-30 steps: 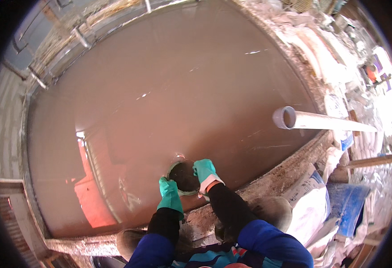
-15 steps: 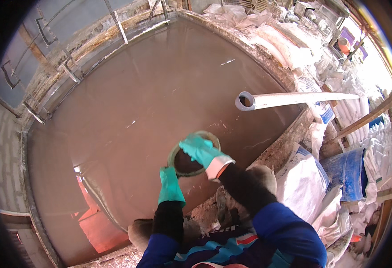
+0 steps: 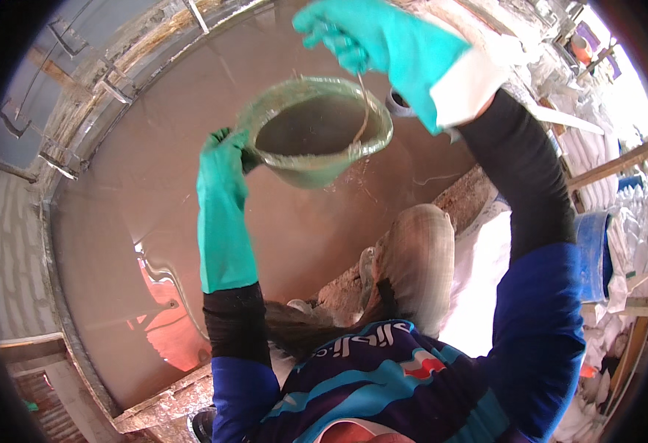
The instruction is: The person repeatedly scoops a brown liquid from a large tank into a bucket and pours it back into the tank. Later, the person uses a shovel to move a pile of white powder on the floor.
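Observation:
A green bucket [image 3: 313, 176] hangs above a wide pool of brown liquid [image 3: 169, 214], tilted a little toward me, with dark murky liquid inside it. My left hand [image 3: 224, 159], in a long green rubber glove, is closed on the bucket's left rim. Higher up, my right hand [image 3: 372, 40], gloved the same with a white cuff, grips the bucket's thin handle [image 3: 367, 111]. That handle runs down from the glove to the bucket's right side. The fingers of my left hand are partly hidden behind the rim.
A concrete edge [image 3: 339, 295] runs along the near side of the pool, by my knee [image 3: 424, 251]. On the right lie white sacks, a blue barrel [image 3: 594, 255] and a wooden pole [image 3: 612, 166]. A pipe's mouth [image 3: 400, 103] shows behind the bucket.
The bucket has risen from the liquid's surface and come up toward me, now holding liquid. My right hand has lifted high with the handle; my left hand has moved up and left at the rim.

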The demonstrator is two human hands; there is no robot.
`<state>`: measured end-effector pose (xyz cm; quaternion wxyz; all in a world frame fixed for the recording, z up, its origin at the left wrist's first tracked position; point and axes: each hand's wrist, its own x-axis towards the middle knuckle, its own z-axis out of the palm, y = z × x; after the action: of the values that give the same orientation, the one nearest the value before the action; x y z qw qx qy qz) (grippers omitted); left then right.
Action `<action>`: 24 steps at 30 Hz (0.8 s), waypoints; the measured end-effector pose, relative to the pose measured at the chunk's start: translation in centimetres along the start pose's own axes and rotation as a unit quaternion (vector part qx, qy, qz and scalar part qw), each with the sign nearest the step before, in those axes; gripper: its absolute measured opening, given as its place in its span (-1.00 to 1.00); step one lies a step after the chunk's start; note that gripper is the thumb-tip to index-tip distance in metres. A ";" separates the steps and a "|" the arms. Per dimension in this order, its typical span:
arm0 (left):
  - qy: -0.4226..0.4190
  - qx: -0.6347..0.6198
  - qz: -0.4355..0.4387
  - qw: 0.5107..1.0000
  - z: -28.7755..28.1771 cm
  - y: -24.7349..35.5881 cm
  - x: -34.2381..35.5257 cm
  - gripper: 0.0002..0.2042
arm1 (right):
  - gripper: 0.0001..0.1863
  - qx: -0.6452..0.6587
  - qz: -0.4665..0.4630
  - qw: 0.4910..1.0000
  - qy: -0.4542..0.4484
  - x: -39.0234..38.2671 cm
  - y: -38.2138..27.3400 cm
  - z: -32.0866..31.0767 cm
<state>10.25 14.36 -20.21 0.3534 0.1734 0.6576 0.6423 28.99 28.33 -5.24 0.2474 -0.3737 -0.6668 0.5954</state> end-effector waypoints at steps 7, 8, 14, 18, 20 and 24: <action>-0.041 -0.017 0.037 0.998 1.8 4.3 0.1 -0.71 | -0.69 -0.064 -0.100 0.993 0.014 -3.8 -3.3 -5.0; -0.038 -0.021 0.039 0.998 2.1 4.7 0.1 -0.72 | -0.69 -0.069 -0.111 0.991 0.013 -3.9 -3.3 -5.5; -0.036 -0.031 0.036 0.998 4.1 5.3 0.0 -0.75 | -0.70 -0.096 -0.150 0.984 0.013 -4.5 -2.9 -7.4; -0.054 -0.042 0.049 0.996 5.5 4.9 0.6 -0.75 | -0.70 -0.116 -0.164 0.979 0.019 -4.7 -2.8 -8.1; -0.066 -0.035 0.054 0.996 6.1 4.7 0.8 -0.74 | -0.71 -0.123 -0.168 0.978 0.019 -4.8 -2.8 -8.4; -0.077 0.002 0.062 0.995 7.1 6.0 0.1 -0.73 | -0.71 -0.130 -0.176 0.976 0.020 -5.0 -2.9 -9.0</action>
<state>13.71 20.25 -13.91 0.3623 0.2638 0.6176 0.6463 38.35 29.80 -0.28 0.3109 -0.2915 -0.7888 0.4429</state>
